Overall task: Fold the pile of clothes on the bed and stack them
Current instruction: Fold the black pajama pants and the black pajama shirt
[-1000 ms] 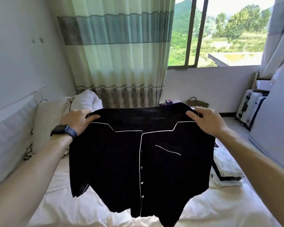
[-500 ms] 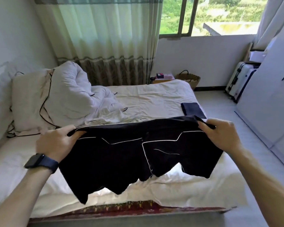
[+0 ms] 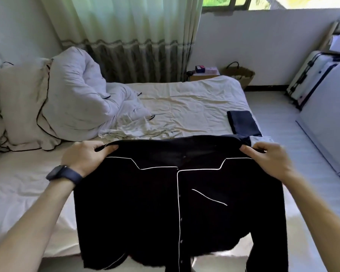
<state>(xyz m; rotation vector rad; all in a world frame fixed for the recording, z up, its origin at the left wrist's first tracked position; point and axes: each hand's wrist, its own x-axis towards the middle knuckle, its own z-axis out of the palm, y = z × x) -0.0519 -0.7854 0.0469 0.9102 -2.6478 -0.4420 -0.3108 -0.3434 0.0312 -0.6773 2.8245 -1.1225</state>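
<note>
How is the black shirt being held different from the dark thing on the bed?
The black shirt is spread out; the folded dark garment is a neat rectangle. The left hand and right hand hold the black shirt's shoulders; the folded dark garment lies on the bed. The black shirt has white piping; the folded dark garment looks plain. Both are dark.

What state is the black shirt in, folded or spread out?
Spread out: the left hand and right hand each pinch a shoulder, and the black shirt shows its whole buttoned front.
</note>
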